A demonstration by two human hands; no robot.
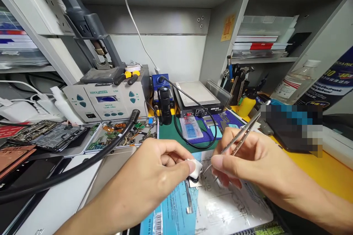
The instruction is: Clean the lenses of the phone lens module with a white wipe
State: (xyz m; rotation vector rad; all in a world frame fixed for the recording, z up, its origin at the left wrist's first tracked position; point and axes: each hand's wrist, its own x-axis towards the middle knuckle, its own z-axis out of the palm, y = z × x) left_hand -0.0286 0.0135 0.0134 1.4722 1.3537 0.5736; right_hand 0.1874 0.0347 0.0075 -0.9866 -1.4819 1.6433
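Note:
My left hand (154, 176) is closed, thumb and forefinger pinching a small white wad (196, 169) that looks like cotton or tissue. Directly under the wad is a small part with a dark round top and metal plate (195, 183), perhaps a camera module, mostly covered. A thin grey flex cable (189, 198) runs down from it towards me. My right hand (256, 161) grips metal tweezers (242, 136), their tips pointing down beside the wad; I cannot tell whether they touch it. Beneath both hands lie a blue printed sheet (168, 211) and a shiny silvery sheet (234, 211).
A hot-air station (110, 99) stands at back left; its black hose (91, 169) crosses the left side. Behind my hands are a tray of circuit boards (93, 147), a black torch (165, 104) and a heating plate (198, 93). A bottle (295, 82) stands right.

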